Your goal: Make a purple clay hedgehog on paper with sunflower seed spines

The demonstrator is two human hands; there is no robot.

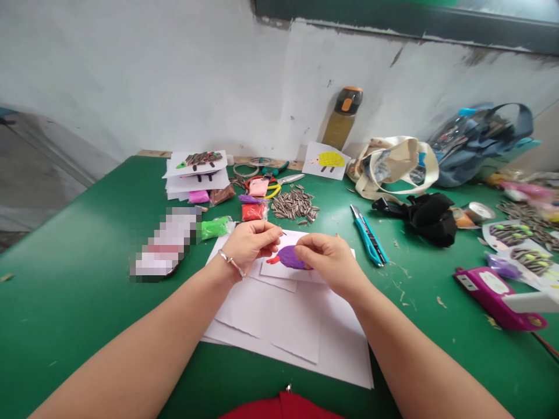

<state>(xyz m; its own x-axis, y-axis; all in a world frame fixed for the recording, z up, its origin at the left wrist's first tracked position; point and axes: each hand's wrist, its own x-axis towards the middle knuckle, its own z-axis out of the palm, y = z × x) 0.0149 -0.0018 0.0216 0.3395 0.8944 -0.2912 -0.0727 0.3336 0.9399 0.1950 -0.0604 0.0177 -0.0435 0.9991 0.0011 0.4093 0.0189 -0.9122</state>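
My left hand [255, 241], a bracelet on its wrist, is closed in a pinch above the left part of a small white card [286, 272]. A tiny thin dark piece [284, 234] shows at its fingertips; its kind is too small to tell. On the card is a flat purple clay shape [290, 257] with a red clay bit [273, 259] at its left end. My right hand [329, 259] is closed over the right end of the purple shape, partly hiding it. What its fingers hold, if anything, is hidden. White paper sheets [288, 320] lie beneath the card.
Behind the hands are a sunflower seed pile [296, 205], scissors [292, 179] and red [254, 212] and green clay packs [213, 228]. A utility knife [369, 235] and magenta device [498, 298] lie right. A blurred phone-like object [163, 247] lies left. A bottle [343, 119] stands by the wall.
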